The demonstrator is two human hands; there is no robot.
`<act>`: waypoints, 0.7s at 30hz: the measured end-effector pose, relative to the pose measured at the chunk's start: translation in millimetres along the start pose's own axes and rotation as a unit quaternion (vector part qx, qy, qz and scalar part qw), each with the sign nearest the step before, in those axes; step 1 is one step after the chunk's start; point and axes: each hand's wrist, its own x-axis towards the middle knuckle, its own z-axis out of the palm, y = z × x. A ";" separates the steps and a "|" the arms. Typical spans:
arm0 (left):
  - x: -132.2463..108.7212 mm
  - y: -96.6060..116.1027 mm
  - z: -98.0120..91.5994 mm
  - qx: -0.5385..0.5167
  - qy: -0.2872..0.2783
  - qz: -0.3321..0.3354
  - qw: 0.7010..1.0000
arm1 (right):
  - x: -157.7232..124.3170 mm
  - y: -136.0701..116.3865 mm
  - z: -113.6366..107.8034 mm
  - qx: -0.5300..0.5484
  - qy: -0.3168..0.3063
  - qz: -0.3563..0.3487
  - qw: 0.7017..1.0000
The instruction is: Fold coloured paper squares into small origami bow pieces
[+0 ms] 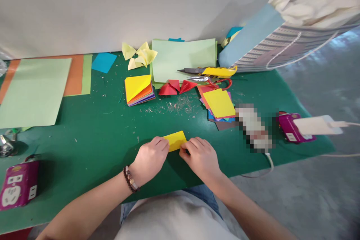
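Note:
A small yellow sheet of paper (176, 140), which looks folded into a rectangle, is held between both hands just above the green table. My left hand (152, 157), with a beaded bracelet at the wrist, is closed on its left end. At the right end, my right hand (201, 157) pinches the lower corner between thumb and fingers. Beyond the hands lie a stack of coloured paper squares (140, 90) with a yellow sheet on top, some red folded paper pieces (168, 88) and another pile of coloured paper (219, 103).
Scissors with red handles (209, 79) and a yellow utility knife (219, 71) rest on pale green sheets (182, 56). Pale yellow folded pieces (140, 55) stand by the wall. Purple power sockets (21, 185) sit at both sides. A striped paper bag (258, 50) stands at the back right.

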 end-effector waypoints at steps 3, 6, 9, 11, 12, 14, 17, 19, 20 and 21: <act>0.0 0.3 -0.1 0.000 0.001 0.001 1.000 | 0.1 -0.5 -0.4 -0.004 -0.006 0.006 1.000; -0.2 0.2 0.8 0.003 -0.001 0.003 1.000 | 0.3 1.7 -1.0 -0.018 -0.013 0.014 1.000; -0.6 -0.5 1.5 0.006 -0.005 0.003 1.000 | -0.6 10.4 -2.5 -0.035 -0.017 0.025 0.999; -0.9 -0.9 1.5 0.008 -0.008 0.003 1.000 | -1.7 17.9 -4.6 -0.032 -0.015 0.030 0.999; -0.9 -1.0 1.4 0.009 -0.009 0.002 1.000 | -2.2 21.2 -6.1 -0.025 -0.014 0.031 0.999; -0.8 -0.7 0.9 0.009 -0.011 0.002 1.000 | -3.1 25.3 -9.7 -0.008 -0.012 0.032 0.999; -0.2 0.2 0.4 0.006 -0.016 0.002 1.000 | -4.5 23.8 -13.4 0.011 0.003 0.030 0.999; 0.1 -0.1 0.0 0.000 -0.021 0.000 1.000 | -6.4 19.5 -12.1 0.022 0.006 0.025 0.999; 0.3 -0.7 -0.5 -0.005 -0.024 -0.002 1.000 | -7.7 17.3 -10.3 0.029 0.004 0.022 0.999; 0.4 -1.8 -1.1 -0.011 -0.028 -0.004 1.000 | -9.0 15.4 -8.0 0.036 0.001 0.022 0.999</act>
